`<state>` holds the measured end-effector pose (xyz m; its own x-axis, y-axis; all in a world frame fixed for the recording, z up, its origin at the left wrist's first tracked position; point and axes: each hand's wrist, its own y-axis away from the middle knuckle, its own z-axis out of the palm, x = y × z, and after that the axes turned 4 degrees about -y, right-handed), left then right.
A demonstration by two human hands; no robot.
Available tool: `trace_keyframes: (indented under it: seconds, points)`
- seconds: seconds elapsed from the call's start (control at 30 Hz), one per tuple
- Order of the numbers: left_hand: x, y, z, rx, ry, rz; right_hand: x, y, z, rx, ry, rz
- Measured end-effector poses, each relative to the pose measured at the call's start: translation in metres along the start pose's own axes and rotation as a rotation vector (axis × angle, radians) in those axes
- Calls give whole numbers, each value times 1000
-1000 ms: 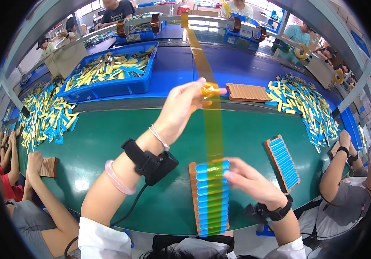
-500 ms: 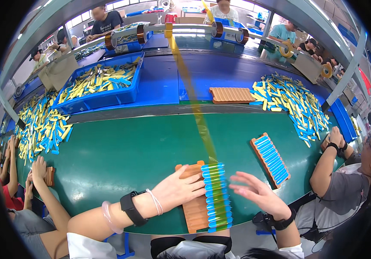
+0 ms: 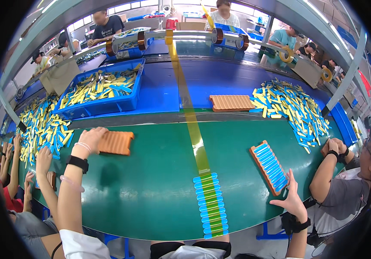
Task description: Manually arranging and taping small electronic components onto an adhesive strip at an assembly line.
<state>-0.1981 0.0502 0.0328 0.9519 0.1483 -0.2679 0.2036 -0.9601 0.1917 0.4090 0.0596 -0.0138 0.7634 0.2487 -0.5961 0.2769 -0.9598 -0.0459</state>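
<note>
My left hand [image 3: 91, 139] grips the end of an empty brown grooved tray [image 3: 117, 143], held over the table's left part. My right hand [image 3: 295, 197] has thumb and fingers wide apart beside the near end of a second brown tray [image 3: 275, 188]. Whether it touches that tray cannot be told. Blue rounded strips [image 3: 268, 160] lie in that tray's grooves. Between my hands, a row of blue strips [image 3: 206, 203] lies on the green table, joined down the middle by clear amber tape [image 3: 198, 151]. The tape runs back to a roll on the overhead bar.
A blue bin [image 3: 103, 105] of yellow and blue strips stands back left. Loose strips are heaped at left [image 3: 43, 134] and right [image 3: 291, 110]. Another grooved tray [image 3: 232, 103] lies beside the right heap. Co-workers sit close on both sides. A metal bar [image 3: 194, 32] carries tape rolls.
My left hand has carried the empty tray from beside the taped strips to the far left. The taped row now lies flat on the table. My right hand has moved right, to the filled tray.
</note>
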Motion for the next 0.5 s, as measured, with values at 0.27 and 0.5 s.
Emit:
trace_keyframes:
  seconds: [0.27,0.5]
  points:
    - [145,10,-12,288,472,318,-15,-1,4,121,-54,23]
    - [247,54,-9,106,785,311,-63,48,43,142,-7,-42]
